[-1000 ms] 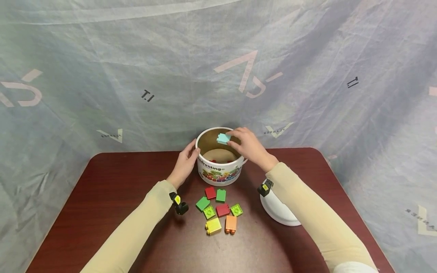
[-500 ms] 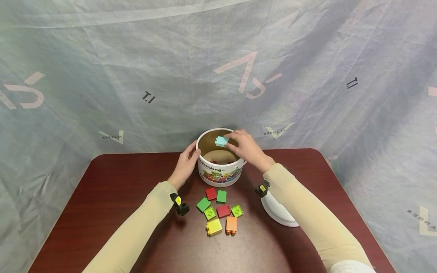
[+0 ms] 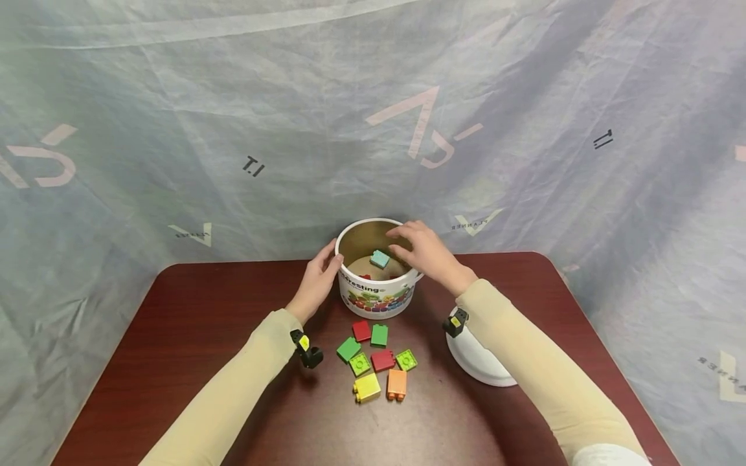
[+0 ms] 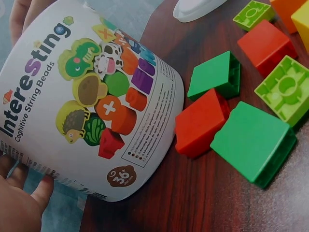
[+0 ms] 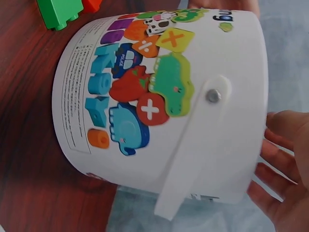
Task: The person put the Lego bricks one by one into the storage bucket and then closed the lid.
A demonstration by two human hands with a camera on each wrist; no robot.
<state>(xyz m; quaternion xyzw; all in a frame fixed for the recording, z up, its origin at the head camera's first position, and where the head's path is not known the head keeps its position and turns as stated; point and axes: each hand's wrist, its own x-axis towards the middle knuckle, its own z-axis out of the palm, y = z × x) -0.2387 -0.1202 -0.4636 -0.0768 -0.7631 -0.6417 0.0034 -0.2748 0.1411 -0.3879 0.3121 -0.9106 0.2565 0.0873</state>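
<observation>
A white bucket (image 3: 377, 309) printed with toy pictures stands upright at the back of the table. My left hand (image 3: 315, 285) rests on its left side near the rim, fingers and thumb laid against the outer wall. Over the right rim is my right hand (image 3: 428, 255), its fingers loosely bent and apart, with nothing between them. A light blue building brick (image 3: 380, 259) shows inside the bucket, below the right fingertips; whether it has landed I cannot tell. A red piece (image 3: 365, 277) peeks out at the bottom of the bucket. The right wrist view shows the bucket's handle (image 5: 181, 169) hanging down.
In front of the bucket lie several bricks: red (image 3: 361, 331), dark green (image 3: 379, 335), lime green (image 3: 406, 360), yellow (image 3: 367, 388) and orange (image 3: 397, 384). A white round lid (image 3: 480, 359) lies at right, partly under the right forearm. A grey cloth (image 3: 280, 129) hangs behind the table.
The light blue brick has left the right hand's pinch and is now lower inside the bucket. The right fingers have parted. My left hand has stayed against the bucket.
</observation>
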